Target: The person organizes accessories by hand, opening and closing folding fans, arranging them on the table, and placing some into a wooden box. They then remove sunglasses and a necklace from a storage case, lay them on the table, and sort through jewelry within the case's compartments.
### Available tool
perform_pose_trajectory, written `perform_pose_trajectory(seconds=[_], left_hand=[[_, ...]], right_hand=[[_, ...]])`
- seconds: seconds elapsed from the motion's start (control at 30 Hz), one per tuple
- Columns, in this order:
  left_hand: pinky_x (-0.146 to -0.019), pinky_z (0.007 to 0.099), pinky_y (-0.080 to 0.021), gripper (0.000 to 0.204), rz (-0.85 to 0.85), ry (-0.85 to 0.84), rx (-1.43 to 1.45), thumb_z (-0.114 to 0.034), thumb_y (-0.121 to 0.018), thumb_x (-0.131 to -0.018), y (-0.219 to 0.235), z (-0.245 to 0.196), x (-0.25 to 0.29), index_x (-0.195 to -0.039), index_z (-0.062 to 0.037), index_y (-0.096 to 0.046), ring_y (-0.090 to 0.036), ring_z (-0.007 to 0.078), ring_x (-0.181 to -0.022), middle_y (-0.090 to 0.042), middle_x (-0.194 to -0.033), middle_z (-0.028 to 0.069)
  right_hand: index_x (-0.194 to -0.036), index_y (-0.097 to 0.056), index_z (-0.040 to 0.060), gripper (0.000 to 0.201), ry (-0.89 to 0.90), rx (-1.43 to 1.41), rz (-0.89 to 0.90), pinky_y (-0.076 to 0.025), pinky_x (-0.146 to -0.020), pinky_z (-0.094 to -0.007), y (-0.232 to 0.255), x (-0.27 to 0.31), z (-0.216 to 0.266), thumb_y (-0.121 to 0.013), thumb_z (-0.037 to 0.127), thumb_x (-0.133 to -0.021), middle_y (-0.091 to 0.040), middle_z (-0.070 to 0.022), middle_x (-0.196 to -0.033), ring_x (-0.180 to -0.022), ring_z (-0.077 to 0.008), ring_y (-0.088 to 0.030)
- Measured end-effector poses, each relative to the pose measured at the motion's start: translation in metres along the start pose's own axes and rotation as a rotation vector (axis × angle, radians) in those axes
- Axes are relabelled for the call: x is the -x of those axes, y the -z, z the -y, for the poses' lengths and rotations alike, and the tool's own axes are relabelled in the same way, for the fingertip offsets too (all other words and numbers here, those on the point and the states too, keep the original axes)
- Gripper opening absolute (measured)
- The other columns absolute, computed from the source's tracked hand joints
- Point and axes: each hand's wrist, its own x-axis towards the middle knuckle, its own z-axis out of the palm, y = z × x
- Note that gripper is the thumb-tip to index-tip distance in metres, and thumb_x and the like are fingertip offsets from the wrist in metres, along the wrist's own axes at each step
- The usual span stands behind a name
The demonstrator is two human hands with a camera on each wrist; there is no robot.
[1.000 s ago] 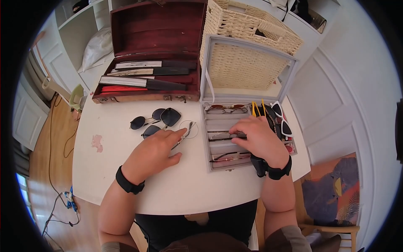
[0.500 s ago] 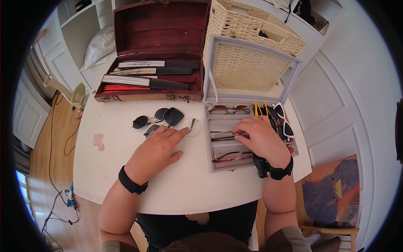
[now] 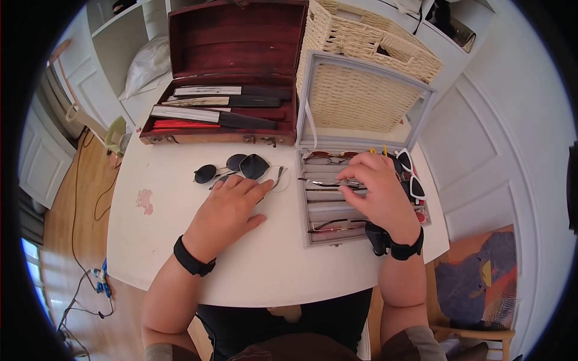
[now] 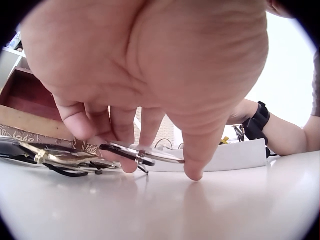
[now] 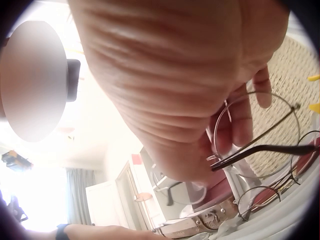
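My left hand (image 3: 226, 210) lies low over the table, its fingers spread and thumb apart. Thin-rimmed round eyeglasses (image 4: 172, 159) sit under it, between the fingers and thumb in the left wrist view. Dark sunglasses (image 3: 254, 166) lie just beyond its fingertips, partly covered by the hand. Over the grey glasses case (image 3: 305, 225), my right hand (image 3: 380, 189) pinches wire-framed eyeglasses (image 3: 322, 183) by one side. The right wrist view shows a round lens rim (image 5: 216, 125) and a dark-tipped temple beside those fingers. Other eyeglasses (image 3: 337, 226) lie in the case's front row.
The case's transparent lid (image 3: 428, 114) stands raised against a woven basket (image 3: 415, 57). White sunglasses (image 3: 415, 186) lie at the case's right side. An open dark-red chest (image 3: 180, 139) holding several folding fans (image 3: 198, 114) stands at the back left of the white table (image 3: 156, 240).
My right hand has moved slightly up and away from me, raising the eyeglasses out of their row. The left hand stays over its glasses. The whole view has shifted a little.
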Motion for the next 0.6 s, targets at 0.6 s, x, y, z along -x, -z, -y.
perform_pose_trajectory(seconds=[0.6], left_hand=[[-0.096,0.043,-0.045,0.055,-0.057,-0.011,0.006,-0.012,-0.077,-0.079,0.001,0.0,0.001,-0.131,-0.009,-0.061,-0.055,0.0295,-0.108,-0.061,-0.117,0.0079]], right_hand=[[-0.085,-0.065,0.0125,0.015,0.335,0.036,0.011,-0.04,-0.084,-0.0347,-0.012,-0.003,0.032,-0.077,0.01,-0.076,-0.055,0.0016,-0.086,-0.085,-0.0177,-0.058]])
